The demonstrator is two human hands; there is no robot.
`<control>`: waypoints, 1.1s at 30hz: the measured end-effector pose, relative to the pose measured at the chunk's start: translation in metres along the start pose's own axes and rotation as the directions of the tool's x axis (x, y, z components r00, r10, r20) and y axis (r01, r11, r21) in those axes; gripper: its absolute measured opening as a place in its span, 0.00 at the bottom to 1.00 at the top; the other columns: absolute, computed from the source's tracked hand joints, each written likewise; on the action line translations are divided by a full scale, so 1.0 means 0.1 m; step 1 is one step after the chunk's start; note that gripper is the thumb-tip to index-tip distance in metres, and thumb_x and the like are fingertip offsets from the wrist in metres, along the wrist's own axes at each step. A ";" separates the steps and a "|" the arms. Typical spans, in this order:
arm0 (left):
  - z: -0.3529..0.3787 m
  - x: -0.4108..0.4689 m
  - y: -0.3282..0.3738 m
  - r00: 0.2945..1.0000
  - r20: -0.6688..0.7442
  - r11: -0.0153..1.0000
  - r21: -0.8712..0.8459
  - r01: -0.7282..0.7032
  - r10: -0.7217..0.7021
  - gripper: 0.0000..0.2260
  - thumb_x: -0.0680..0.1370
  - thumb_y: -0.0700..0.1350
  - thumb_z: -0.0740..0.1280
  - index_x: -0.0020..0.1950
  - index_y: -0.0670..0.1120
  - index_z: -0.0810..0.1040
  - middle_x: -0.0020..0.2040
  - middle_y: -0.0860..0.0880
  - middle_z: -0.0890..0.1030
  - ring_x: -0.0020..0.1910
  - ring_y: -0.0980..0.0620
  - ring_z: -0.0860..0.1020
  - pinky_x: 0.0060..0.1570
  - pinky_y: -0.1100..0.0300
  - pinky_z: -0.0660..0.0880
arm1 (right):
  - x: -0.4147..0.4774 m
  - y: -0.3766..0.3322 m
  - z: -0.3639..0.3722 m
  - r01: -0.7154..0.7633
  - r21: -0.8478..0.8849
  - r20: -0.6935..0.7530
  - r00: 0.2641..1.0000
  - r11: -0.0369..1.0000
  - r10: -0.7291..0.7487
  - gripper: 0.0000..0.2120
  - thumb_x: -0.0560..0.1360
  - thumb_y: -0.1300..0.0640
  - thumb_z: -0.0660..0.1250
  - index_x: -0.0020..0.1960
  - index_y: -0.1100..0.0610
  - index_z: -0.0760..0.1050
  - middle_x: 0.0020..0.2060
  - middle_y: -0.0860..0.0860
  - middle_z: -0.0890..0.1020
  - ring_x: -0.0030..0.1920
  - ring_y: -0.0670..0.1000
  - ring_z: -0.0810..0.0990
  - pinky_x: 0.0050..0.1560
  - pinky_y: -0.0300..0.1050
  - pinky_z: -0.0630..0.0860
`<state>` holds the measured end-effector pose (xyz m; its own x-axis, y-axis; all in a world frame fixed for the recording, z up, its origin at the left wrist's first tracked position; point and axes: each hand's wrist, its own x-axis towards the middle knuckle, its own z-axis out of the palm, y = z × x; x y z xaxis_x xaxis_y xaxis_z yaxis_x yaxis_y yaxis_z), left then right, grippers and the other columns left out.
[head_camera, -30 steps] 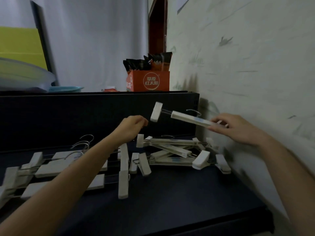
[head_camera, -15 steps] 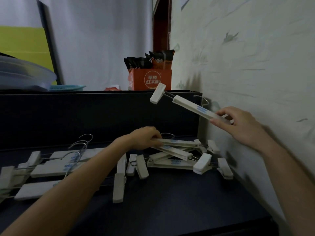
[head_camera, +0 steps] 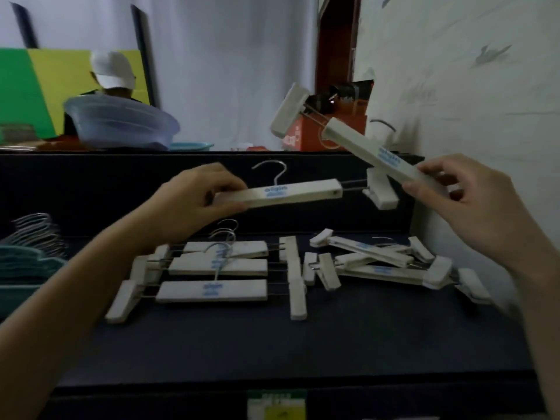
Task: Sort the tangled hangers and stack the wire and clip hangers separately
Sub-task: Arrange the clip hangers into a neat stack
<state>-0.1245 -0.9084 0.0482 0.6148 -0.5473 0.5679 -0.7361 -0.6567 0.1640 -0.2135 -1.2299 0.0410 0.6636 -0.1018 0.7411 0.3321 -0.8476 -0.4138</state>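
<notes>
My left hand [head_camera: 194, 201] grips one end of a white clip hanger [head_camera: 291, 192], held level above the dark table [head_camera: 272, 344], its metal hook pointing up. My right hand [head_camera: 472, 204] pinches a second white clip hanger [head_camera: 363, 147] by its lower end; that one tilts up to the left with a clip at its top. Below, three clip hangers lie stacked in a neat row [head_camera: 212, 268]. To their right sits a tangled heap of clip hangers [head_camera: 385, 262]. A pile of wire hangers [head_camera: 33, 237] lies at the far left.
A pale wall [head_camera: 469, 86] bounds the right side and a dark raised back panel [head_camera: 91, 183] runs behind the table. Beyond it stand a clear plastic basin [head_camera: 121, 122], an orange box [head_camera: 330, 131] and a person in a white cap [head_camera: 112, 74].
My left hand has lifted a clip hanger out of the right-hand heap and now holds it in the air. My right hand still holds its hanger, moved slightly lower and nearer.
</notes>
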 end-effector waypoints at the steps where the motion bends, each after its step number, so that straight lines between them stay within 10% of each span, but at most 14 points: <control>1: -0.08 -0.19 -0.05 1.000 0.012 1.000 -0.009 0.014 -0.014 0.15 0.72 0.59 0.65 0.54 0.54 0.78 0.48 0.56 0.76 0.44 0.57 0.75 0.44 0.56 0.75 | -0.01 -0.08 0.06 0.008 0.013 0.010 1.000 1.000 -0.008 0.25 0.67 0.39 0.61 0.56 0.54 0.77 0.48 0.49 0.78 0.47 0.51 0.76 0.47 0.50 0.75; 18: 0.16 -1.79 -0.55 0.984 0.171 0.998 0.025 0.057 -0.060 0.33 0.70 0.73 0.44 0.59 0.55 0.76 0.51 0.63 0.71 0.51 0.66 0.69 0.46 0.70 0.69 | -0.42 -0.78 0.76 -0.060 0.049 0.141 0.989 0.997 0.052 0.15 0.72 0.48 0.67 0.57 0.52 0.77 0.48 0.46 0.78 0.44 0.42 0.76 0.41 0.35 0.71; 25: 0.27 -1.69 -0.60 0.987 0.136 0.996 0.033 0.082 -0.086 0.25 0.72 0.63 0.56 0.62 0.51 0.76 0.55 0.54 0.76 0.54 0.57 0.73 0.51 0.62 0.70 | -0.56 -0.87 0.81 -0.072 0.048 0.186 0.981 0.996 0.062 0.15 0.72 0.47 0.67 0.57 0.52 0.77 0.48 0.48 0.79 0.47 0.49 0.78 0.48 0.54 0.78; 33: 0.32 -1.69 -0.61 0.994 0.069 0.997 0.002 0.081 -0.081 0.18 0.73 0.51 0.68 0.61 0.48 0.77 0.52 0.51 0.78 0.51 0.53 0.75 0.51 0.57 0.73 | -0.71 -0.99 0.84 -0.011 0.036 0.268 0.964 0.999 0.001 0.17 0.70 0.45 0.66 0.56 0.51 0.77 0.49 0.45 0.78 0.48 0.44 0.76 0.46 0.44 0.76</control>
<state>-0.1748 -0.7925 -0.0838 0.6901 -0.5270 0.4960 -0.6837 -0.6995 0.2079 -0.2367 -1.0948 -0.0150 0.8192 0.0401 0.5721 0.3485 -0.8271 -0.4411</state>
